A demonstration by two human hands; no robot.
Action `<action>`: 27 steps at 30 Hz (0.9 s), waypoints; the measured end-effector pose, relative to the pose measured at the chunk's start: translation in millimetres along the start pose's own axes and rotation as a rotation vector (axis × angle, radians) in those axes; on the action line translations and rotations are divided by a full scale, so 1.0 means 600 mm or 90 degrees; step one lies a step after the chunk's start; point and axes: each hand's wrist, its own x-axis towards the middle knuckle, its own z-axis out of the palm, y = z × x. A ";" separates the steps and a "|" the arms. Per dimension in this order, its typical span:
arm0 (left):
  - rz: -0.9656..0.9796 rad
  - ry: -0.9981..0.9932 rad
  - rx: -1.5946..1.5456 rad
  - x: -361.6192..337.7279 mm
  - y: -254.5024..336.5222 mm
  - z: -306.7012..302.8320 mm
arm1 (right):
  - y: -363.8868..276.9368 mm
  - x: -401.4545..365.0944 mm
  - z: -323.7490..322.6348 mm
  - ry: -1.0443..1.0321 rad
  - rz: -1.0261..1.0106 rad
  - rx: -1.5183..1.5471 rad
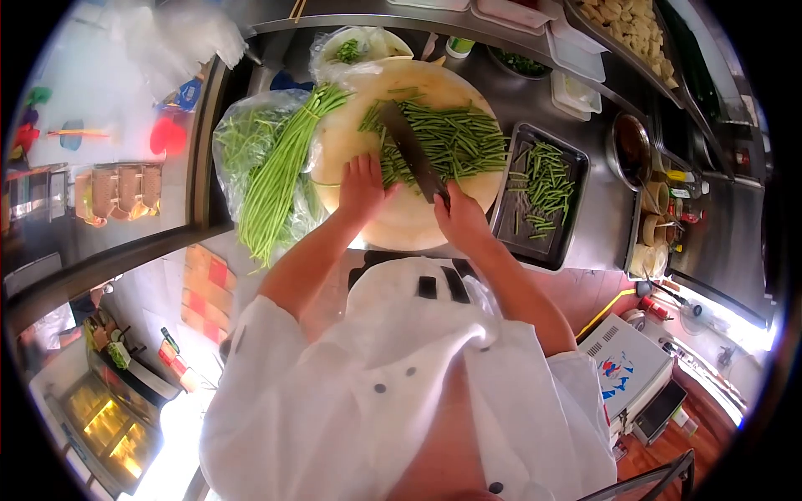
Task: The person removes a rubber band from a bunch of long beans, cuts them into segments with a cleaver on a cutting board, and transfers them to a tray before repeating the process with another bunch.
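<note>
My right hand (459,215) is closed round the handle of a dark-bladed cleaver (409,150). The blade slants up and to the left over a heap of cut green beans (455,138) on a round cutting board (409,230). My left hand (362,185) rests on the left part of the board with its fingers stretched out, close to the cut beans and left of the blade. A bundle of long uncut beans (284,179) lies just beyond the board's left edge, partly on a clear plastic bag (238,138) with more greens inside.
Right of the board stands a dark metal tray (510,213) with cut bean pieces in it. A bowl of chopped greens (388,43) sits behind the board. Farther right is a metal bowl of dark sauce (631,146). A shelf (351,18) with white containers runs along the back.
</note>
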 end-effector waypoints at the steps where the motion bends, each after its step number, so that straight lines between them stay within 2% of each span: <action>1: -0.042 -0.052 -0.043 0.006 0.002 -0.016 | -0.008 -0.008 -0.008 0.000 -0.003 0.000; 6: -0.044 -0.037 -0.210 -0.035 -0.025 -0.046 | -0.031 -0.043 -0.032 -0.061 0.063 0.025; 10: -0.018 -0.023 -0.316 -0.066 -0.052 -0.064 | -0.031 -0.054 -0.013 -0.083 0.049 0.030; 11: -0.018 -0.025 -0.316 -0.069 -0.062 -0.060 | -0.036 -0.054 -0.008 -0.099 0.048 0.018; 13: 0.063 0.048 -0.246 -0.078 -0.077 -0.043 | -0.052 -0.054 0.001 -0.117 0.048 0.008; 20: 0.127 0.040 -0.244 -0.059 -0.072 -0.053 | -0.085 -0.048 0.039 -0.209 0.002 -0.082; 22: 0.174 0.081 -0.241 -0.057 -0.080 -0.036 | -0.086 -0.045 0.052 -0.228 0.002 -0.096; 27: 0.175 0.130 -0.288 -0.053 -0.081 -0.012 | -0.084 -0.029 0.078 -0.250 0.033 -0.101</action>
